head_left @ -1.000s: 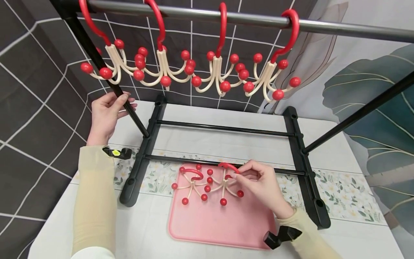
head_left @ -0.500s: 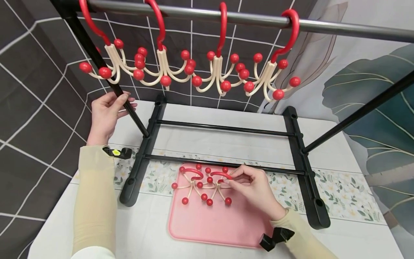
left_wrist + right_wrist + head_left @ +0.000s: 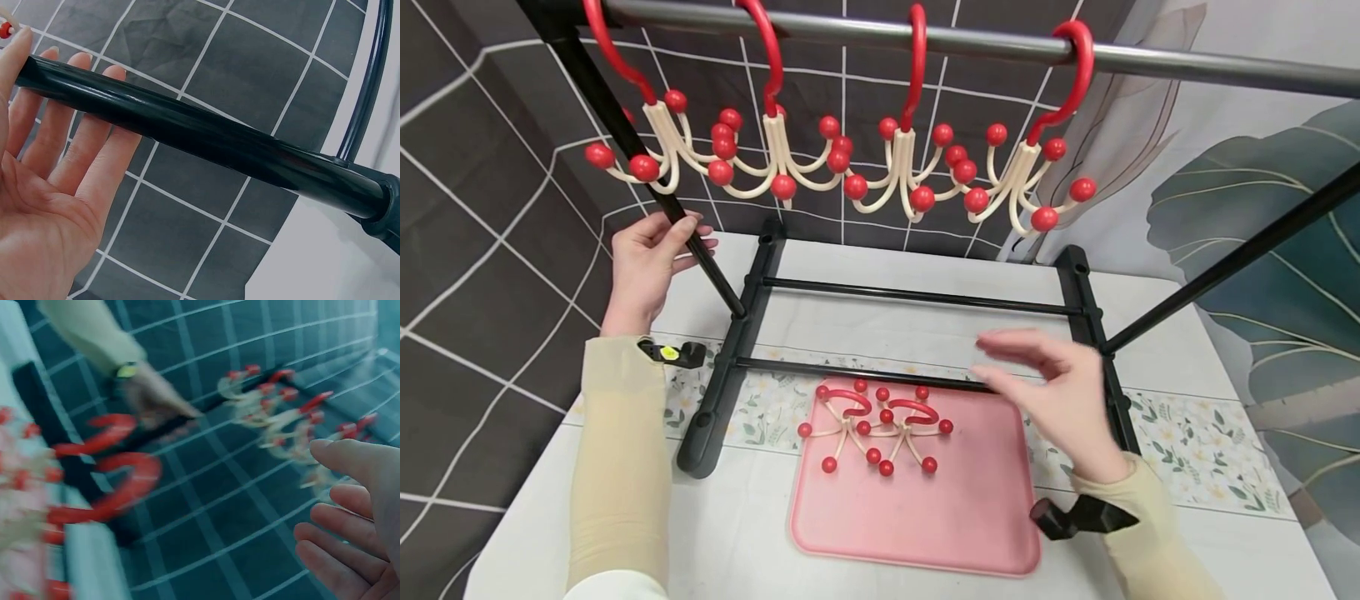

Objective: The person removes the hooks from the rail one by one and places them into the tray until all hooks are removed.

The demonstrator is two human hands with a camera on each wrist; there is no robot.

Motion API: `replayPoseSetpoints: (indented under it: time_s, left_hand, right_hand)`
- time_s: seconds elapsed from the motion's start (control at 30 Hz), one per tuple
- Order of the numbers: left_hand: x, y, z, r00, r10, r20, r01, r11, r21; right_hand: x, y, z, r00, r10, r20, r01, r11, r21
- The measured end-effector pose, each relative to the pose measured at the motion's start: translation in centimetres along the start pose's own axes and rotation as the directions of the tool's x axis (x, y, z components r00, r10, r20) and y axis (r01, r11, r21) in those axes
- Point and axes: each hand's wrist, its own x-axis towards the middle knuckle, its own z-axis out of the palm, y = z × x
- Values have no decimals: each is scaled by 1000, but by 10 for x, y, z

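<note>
On the left, my left hand (image 3: 651, 262) holds the rack's black upright pole (image 3: 169, 119), the thumb on one side and the fingers behind. My right hand (image 3: 1052, 392) is in the air right of the pink tray (image 3: 917, 525), thumb and fingers apart, with nothing between them. Two rotating hook hangers lie side by side near the tray's back edge: a left hanger (image 3: 847, 423) and a right hanger (image 3: 906, 428), each with a red hook and cream arms tipped with red balls. Both hooks appear blurred in the right wrist view.
Several matching hangers, among them a leftmost hanger (image 3: 664, 137) and a rightmost hanger (image 3: 1021, 171), hang from the rack's grey top bar (image 3: 850, 32). The rack's black base (image 3: 707, 425) spans the white table (image 3: 730, 533). A dark checked cloth (image 3: 497, 208) stands behind and left.
My right hand moves the right hanger left on the tray beside the other one, lets it go and draws away to the right. The left hand stays on the pole.
</note>
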Motion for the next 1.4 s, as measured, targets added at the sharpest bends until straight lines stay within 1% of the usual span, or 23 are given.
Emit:
replayPoseSetpoints:
  time_s: [0.07,0.13,0.23,0.33,0.4,0.43,0.5,0.57,0.7,0.8,0.87,0.93,0.97,1.0,1.03,1.1,1.17,1.2,1.23,1.3,1.4]
  left_hand:
    - [0,0,0,1000,2,1,-2,1000,-4]
    - [0,0,0,1000,1,2,-1,1000,-10]
    - [1,-1,0,1000,-1,3,2,1000,-27]
    - [1,-1,0,1000,-5,3,5,999,-37]
    - [1,-2,0,1000,-5,4,5,999,-43]
    - [1,-2,-1,1000,-5,4,5,999,-42]
    - [1,-2,-1,1000,-7,4,7,999,-37]
    - [1,-2,-1,1000,-8,4,9,999,-32]
    - [1,-2,-1,1000,-9,7,9,1000,-22]
    - [1,-2,-1,1000,-5,8,5,1000,-24]
    - [1,-1,-1,1000,-7,7,7,1000,-29]
    - [1,-1,-1,1000,-10,4,10,999,-34]
    - [1,-1,-1,1000,-12,3,12,999,-37]
    - [0,0,-1,1000,-13,2,13,999,-38]
    - [0,0,-1,1000,-14,2,14,999,-39]
    - [0,0,-1,1000,-13,3,13,999,-40]
    - [0,0,-1,1000,-12,4,12,999,-37]
    - [0,0,-1,1000,-13,5,13,999,-37]
    - [0,0,-1,1000,-13,4,14,999,-34]
    - [0,0,-1,1000,-15,3,15,999,-31]
    - [0,0,-1,1000,-17,2,17,999,-28]
  right_hand:
    - [14,-16,-8,993,-98,-64,101,994,40]
    - [26,-28,-17,978,-160,-131,174,979,106]
    - [44,-47,-27,949,-206,-239,245,959,145]
    - [62,-62,-36,914,-242,-326,297,946,130]
    - [73,-72,-39,895,-247,-371,313,941,128]
    - [79,-75,-41,887,-251,-387,318,940,121]
    - [91,-80,-44,882,-255,-397,314,945,91]
    - [102,-81,-47,882,-266,-390,303,952,36]
    - [121,-80,-50,887,-286,-362,259,958,-121]
    - [133,-80,-51,888,-281,-364,238,958,-159]
    - [140,-82,-50,891,-266,-368,210,960,-186]
    - [145,-83,-47,894,-266,-361,204,958,-203]
    - [147,-85,-45,896,-273,-350,201,952,-230]
    - [148,-86,-43,898,-265,-352,185,952,-244]
    - [150,-88,-41,900,-252,-355,169,954,-249]
    - [152,-91,-37,905,-225,-361,148,962,-227]
    - [154,-95,-34,911,-175,-374,110,976,-186]
    - [155,-97,-32,911,-139,-388,88,985,-146]
    - [155,-97,-31,914,-122,-388,75,988,-133]
    - [156,-98,-28,916,-94,-390,43,989,-139]
    - [155,-97,-26,918,-95,-386,23,982,-187]
